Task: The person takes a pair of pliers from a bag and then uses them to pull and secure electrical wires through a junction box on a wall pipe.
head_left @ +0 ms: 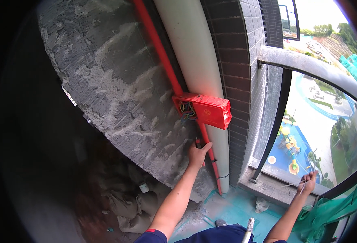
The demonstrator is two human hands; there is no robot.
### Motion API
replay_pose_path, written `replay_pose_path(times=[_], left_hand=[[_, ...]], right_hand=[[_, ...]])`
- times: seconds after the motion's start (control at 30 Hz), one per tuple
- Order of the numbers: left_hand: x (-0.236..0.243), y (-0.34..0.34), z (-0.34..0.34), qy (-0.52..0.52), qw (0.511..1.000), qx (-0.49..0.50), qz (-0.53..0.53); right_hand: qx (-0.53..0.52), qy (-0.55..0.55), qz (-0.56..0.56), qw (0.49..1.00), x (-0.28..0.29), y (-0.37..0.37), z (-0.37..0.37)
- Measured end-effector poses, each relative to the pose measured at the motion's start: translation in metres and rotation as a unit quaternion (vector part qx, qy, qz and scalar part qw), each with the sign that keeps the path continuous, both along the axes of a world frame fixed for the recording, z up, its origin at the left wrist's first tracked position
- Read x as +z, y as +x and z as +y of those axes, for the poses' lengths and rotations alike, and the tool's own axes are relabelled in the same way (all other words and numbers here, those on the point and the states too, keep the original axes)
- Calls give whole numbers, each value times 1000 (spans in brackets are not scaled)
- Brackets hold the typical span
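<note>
My left hand [198,154] is closed around a slim red-and-black hand tool [198,142], mostly hidden by the fingers. Its thumb reaches to the red conduit [205,133], which runs down the wall beside a thick pale pipe [194,48]. Above that hand, a red junction box [213,111] sits on the conduit, with coloured wires [186,108] showing in its uncovered left part. Out to the right, in front of the window glass, my right hand [307,183] pinches several thin white strips [294,185]. Their exact kind is blurred.
Rough grey plastered wall [105,81] fills the left, dark tiles [233,81] the middle. A metal railing [316,67] with glass stands at right above a drop. Green netting [332,210] hangs lower right. Sacks [123,202] lie lower left; a pale-tipped rod [248,231] rises at the bottom.
</note>
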State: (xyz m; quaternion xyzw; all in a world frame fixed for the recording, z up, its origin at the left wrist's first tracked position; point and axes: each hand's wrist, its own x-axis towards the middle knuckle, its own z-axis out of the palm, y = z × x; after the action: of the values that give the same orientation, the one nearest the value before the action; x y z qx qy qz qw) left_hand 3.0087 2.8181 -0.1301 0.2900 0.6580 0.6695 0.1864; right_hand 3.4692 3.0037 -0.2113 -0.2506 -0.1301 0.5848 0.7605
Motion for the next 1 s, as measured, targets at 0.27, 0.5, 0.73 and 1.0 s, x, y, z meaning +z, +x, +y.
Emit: replay_pose_path(times=[0.27,0.5,0.73,1.0], left_hand=[[-58,47,-67,-57,997,37,42],[-91,126,-200,-126,968,-174,130],[-81,115,-336,-133,988,-80,15],[-77,113,-449,-63,988,8,-143]], right_hand=[[70,-98,-447,886,-144,60,-110],[585,68,-646,486,-58,-162,-239],[856,137,-284,410,-3,-278,-316],[894,14,-94,438,11,-345,-460]])
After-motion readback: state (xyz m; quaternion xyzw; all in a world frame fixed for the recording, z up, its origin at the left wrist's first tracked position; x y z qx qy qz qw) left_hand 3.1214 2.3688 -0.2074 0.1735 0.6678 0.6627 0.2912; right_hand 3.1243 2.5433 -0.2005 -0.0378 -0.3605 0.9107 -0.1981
